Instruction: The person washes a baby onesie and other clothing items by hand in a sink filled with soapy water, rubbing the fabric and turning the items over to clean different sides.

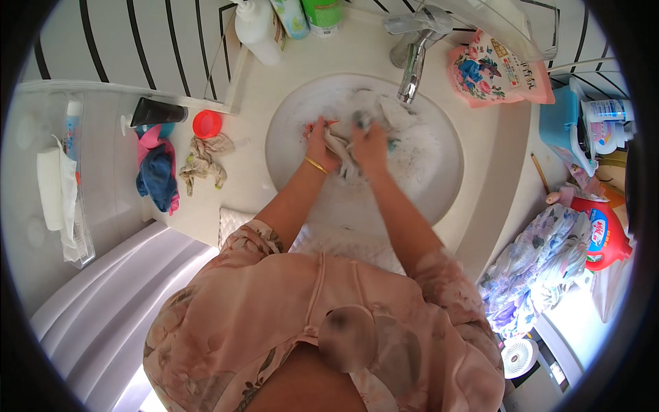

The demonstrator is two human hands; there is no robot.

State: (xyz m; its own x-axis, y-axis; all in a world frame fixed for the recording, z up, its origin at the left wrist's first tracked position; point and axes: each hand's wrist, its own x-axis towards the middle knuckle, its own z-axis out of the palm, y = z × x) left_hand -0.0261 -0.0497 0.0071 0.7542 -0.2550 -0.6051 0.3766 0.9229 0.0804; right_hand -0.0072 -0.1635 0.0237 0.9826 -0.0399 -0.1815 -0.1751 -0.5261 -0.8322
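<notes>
My left hand point(320, 149), with a gold bangle at the wrist, holds a pale wet cloth point(337, 144) over the round white washbasin point(288, 175). A red patterned patch shows beside its fingertips. Close by on the right, my right hand point(371, 149) grips a small round object point(362, 118) with dark and silvery parts, too blurred to tell what it is. Another pale soaked cloth point(399, 114) lies toward the back of the basin, below the chrome faucet point(412, 72). Foam and dark specks spread around both hands. A bit of teal fabric shows right of my right hand.
Left on the counter are a red plastic cap point(207, 124), a crumpled beige cloth point(206, 162) and blue and pink cloths point(157, 175). A pump bottle point(257, 31) stands behind. To the right are a pink refill pouch point(494, 72), blue basket point(561, 123), floral fabric point(535, 257) and red jug point(610, 232).
</notes>
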